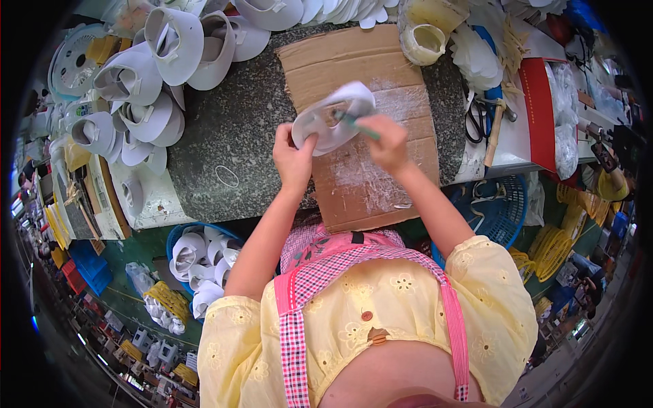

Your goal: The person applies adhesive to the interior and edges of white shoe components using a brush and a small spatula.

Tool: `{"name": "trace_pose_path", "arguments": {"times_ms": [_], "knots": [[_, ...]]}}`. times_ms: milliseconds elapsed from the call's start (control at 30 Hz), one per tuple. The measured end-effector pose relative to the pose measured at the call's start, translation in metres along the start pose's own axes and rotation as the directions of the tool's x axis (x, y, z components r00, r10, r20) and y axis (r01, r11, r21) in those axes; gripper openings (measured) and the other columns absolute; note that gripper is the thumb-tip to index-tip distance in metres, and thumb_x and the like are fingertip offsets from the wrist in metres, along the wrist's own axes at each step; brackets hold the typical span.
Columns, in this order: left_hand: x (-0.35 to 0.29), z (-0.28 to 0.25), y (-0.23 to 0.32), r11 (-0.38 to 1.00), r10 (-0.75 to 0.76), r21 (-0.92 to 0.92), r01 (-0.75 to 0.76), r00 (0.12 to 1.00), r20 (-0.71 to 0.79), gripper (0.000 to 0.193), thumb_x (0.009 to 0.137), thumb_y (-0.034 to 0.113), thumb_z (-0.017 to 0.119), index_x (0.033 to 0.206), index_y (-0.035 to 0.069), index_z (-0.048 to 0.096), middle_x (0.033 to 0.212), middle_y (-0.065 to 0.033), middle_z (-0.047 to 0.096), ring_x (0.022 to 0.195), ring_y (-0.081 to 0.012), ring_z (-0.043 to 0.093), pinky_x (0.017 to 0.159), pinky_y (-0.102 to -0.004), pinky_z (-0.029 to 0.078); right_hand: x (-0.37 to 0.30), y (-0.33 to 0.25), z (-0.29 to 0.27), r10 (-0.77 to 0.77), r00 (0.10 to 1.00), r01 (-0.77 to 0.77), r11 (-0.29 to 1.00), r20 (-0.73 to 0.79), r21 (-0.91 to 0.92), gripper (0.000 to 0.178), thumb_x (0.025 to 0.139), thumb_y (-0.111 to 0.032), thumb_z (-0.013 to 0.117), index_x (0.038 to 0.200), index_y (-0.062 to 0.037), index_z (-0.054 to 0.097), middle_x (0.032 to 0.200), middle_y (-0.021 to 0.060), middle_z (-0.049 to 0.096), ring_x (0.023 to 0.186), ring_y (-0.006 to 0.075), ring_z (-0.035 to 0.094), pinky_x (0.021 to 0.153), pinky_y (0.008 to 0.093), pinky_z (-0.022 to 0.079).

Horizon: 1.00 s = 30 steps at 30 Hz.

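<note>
Left hand (294,156) grips white piece (328,139) (by its edge), right hand (389,144) a green tool (367,131) — open tabletop (231,129) borders cardboard (371,183).

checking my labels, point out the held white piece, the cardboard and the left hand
White piece (330,139), head view: its near side
Cardboard (360,185), head view: its near half
Left hand (294,163), head view: its back

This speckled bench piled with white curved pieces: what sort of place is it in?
Most likely a workshop or factory floor. Many similar white curved pieces are piled on the bench, an open tub of cream-coloured stuff stands by the cardboard, and yellow baskets are stacked nearby.
</note>
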<state>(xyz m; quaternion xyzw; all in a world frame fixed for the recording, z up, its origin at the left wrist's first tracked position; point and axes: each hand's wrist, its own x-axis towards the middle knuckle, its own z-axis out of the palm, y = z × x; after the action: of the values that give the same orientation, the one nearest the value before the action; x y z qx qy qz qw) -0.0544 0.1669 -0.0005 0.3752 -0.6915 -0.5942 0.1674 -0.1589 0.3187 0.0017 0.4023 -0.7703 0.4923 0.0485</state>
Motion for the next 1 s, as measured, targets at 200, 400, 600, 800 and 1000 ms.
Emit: {"name": "trace_pose_path", "arguments": {"times_ms": [200,400,600,800,1000], "knots": [[-0.006,-0.012,-0.034,0.948,-0.207,-0.254,0.193,0.978,-0.03,0.024,0.069,-0.001,0.063,0.088,0.002,0.049,0.082,-0.0026,0.055,0.074,-0.0106,0.052,0.069,-0.0235,0.042,-0.006,-0.01,0.008,0.032,0.999,-0.032,0.998,0.006,0.045,0.022,0.064,0.004,0.059,0.083,-0.0063,0.061,0.074,0.0114,0.06,0.065,0.0268,0.058,0.056,0.032,0.046],[-0.006,-0.025,-0.033,0.806,-0.377,-0.464,0.367,0.923,0.076,0.021,0.074,0.001,0.059,0.094,0.002,0.051,0.087,-0.0041,0.057,0.079,-0.0117,0.055,0.068,-0.0247,0.047,0.007,-0.02,0.016,0.077,0.994,-0.1,0.941,0.084,0.324,0.016,0.07,0.004,0.059,0.083,-0.0032,0.061,0.072,0.0106,0.06,0.064,0.0206,0.058,0.056,0.0274,0.045],[0.005,-0.023,-0.034,0.788,-0.438,-0.436,0.434,0.894,0.098,0.02,0.075,-0.001,0.057,0.094,-0.001,0.053,0.081,-0.004,0.059,0.071,-0.0108,0.057,0.061,-0.0223,0.046,0.036,-0.009,0.047,0.071,0.994,-0.089,0.961,0.079,0.261,0.017,0.07,0.001,0.06,0.086,-0.0036,0.06,0.075,0.0095,0.061,0.065,0.0211,0.059,0.058,0.0285,0.046],[0.005,-0.029,-0.038,0.784,-0.459,-0.436,0.441,0.886,0.072,0.02,0.074,-0.002,0.057,0.095,-0.002,0.055,0.08,-0.0043,0.06,0.067,-0.0094,0.056,0.059,-0.0211,0.045,0.029,-0.018,0.027,-0.156,0.886,0.08,0.979,0.437,0.187,0.02,0.062,-0.001,0.058,0.08,-0.0094,0.059,0.071,0.0084,0.057,0.064,0.0268,0.056,0.054,0.035,0.045],[0.006,-0.026,-0.031,0.796,-0.443,-0.416,0.439,0.892,0.094,0.024,0.073,-0.003,0.057,0.097,-0.003,0.055,0.079,-0.0043,0.059,0.066,-0.0089,0.056,0.058,-0.0204,0.045,0.036,-0.018,0.031,-0.131,0.939,0.091,0.987,0.319,0.136,0.014,0.064,0.0,0.062,0.076,-0.0059,0.059,0.07,0.0091,0.058,0.063,0.0258,0.057,0.055,0.0319,0.044]]}}
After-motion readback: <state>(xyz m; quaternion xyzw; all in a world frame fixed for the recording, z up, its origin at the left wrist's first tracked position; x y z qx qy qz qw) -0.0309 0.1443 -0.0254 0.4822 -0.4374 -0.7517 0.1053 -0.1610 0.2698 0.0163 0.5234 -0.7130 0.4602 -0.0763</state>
